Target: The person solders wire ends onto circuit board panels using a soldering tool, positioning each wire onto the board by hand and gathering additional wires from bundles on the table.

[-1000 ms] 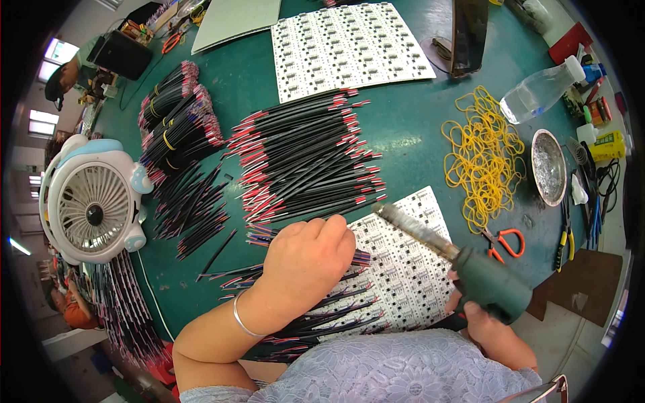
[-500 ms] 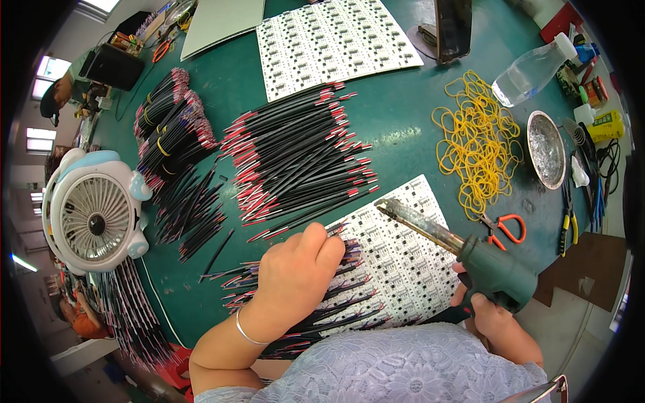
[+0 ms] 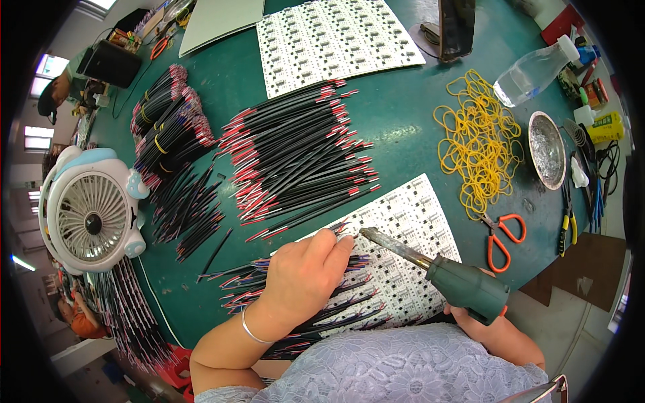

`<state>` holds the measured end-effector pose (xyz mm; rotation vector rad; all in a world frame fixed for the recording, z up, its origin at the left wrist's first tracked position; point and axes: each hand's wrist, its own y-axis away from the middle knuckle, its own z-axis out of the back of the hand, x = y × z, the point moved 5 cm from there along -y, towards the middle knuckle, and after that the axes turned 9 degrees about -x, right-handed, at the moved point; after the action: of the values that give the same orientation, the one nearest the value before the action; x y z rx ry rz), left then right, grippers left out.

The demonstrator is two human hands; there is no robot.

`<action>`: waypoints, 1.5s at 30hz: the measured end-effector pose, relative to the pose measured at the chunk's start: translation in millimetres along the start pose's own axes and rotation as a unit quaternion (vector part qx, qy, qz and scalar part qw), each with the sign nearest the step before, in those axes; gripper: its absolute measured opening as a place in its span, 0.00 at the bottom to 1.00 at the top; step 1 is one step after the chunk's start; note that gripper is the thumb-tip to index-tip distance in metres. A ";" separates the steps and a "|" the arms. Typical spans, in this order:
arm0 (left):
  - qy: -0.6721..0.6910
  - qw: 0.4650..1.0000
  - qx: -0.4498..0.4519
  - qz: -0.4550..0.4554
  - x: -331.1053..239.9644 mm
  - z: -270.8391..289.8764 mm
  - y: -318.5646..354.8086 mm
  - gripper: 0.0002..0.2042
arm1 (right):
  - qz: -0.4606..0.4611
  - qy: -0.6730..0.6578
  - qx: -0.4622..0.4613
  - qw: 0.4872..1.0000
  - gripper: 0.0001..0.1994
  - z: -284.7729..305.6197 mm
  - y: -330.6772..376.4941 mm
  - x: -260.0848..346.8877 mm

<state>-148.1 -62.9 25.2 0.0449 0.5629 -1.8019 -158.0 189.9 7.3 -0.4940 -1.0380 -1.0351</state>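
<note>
My right hand (image 3: 472, 324) grips a green pistol-shaped soldering iron (image 3: 468, 289) by its handle. Its tarnished metal tip points left, just short of my left fingers and over the white circuit board panel (image 3: 403, 235). My left hand (image 3: 306, 272) is closed in a pinch at the panel's upper left part, on a thin wire (image 3: 341, 227) whose end shows past the fingers. Several dark wires (image 3: 346, 299) with red and blue ends lie across the panel's left side, below and beside my left hand. The exact contact under the fingers is hidden.
Black wires with red ends (image 3: 295, 161) lie in a large pile beyond the panel. Bundled wires (image 3: 171, 127) and a small fan (image 3: 93, 215) stand left. Yellow rubber bands (image 3: 477, 144), a metal bowl (image 3: 546, 150), orange-handled cutters (image 3: 500, 238) and a bottle (image 3: 534, 72) are right.
The soldering iron has moved left and a little down, its tip now close to my left fingers. My left hand has shifted slightly right. The cutters' handles are more exposed.
</note>
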 end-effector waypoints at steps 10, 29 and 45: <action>-0.004 0.998 0.045 0.031 -0.1 -2.3 2.7 0.14 | 0.227 0.132 0.052 0.963 0.17 -0.6 -12.2 25.3; -0.021 0.998 0.052 -0.009 -1.5 -1.9 -2.1 0.11 | 0.098 0.052 0.042 0.993 0.14 2.2 1.4 11.6; -0.021 0.994 0.105 -0.003 -6.5 3.2 -4.6 0.13 | -0.096 -0.197 -0.053 0.974 0.32 9.2 8.3 -8.9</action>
<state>-149.5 -57.4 31.7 0.1490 0.3422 -1.8580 -156.1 204.8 4.7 -0.7167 -1.4068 -1.1963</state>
